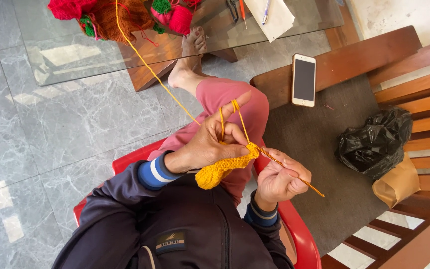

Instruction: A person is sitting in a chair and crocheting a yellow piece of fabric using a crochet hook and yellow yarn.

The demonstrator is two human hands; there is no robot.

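Left hand: the left hand point(210, 144) is closed on the small yellow crocheted piece of yarn fabric point(222, 168), thumb and fingers pinching its upper edge, index finger raised with the thin yellow strand of yarn point(148, 67) looped over it
Right hand: the right hand point(278, 178) is clamped around the slim orange-gold crochet hook point(294, 176), its tip reaching into the top corner of the crocheted piece
Crocheted piece: hangs between the two hands, above the lap, its lower end drooping toward the dark jacket
Yarn strand: runs taut from the raised finger up and left to the glass-topped counter point(75, 55)
Counter: carries a heap of brown, red and green crocheted work point(110, 17), red and green yarn balls point(175, 17), a white sheet of paper point(274, 17) with a pen on it
Seat: the person sits on a red plastic chair point(299, 234), one leg in pink trousers stretched under the counter
Bench: a wooden bench with a dark grey cushion point(314, 144) stands just beside on the right; on its arm lies a white smartphone with a dark screen point(303, 79); on the cushion sit a crumpled black plastic bag point(376, 142) and a brown paper bag point(398, 182), touching each other
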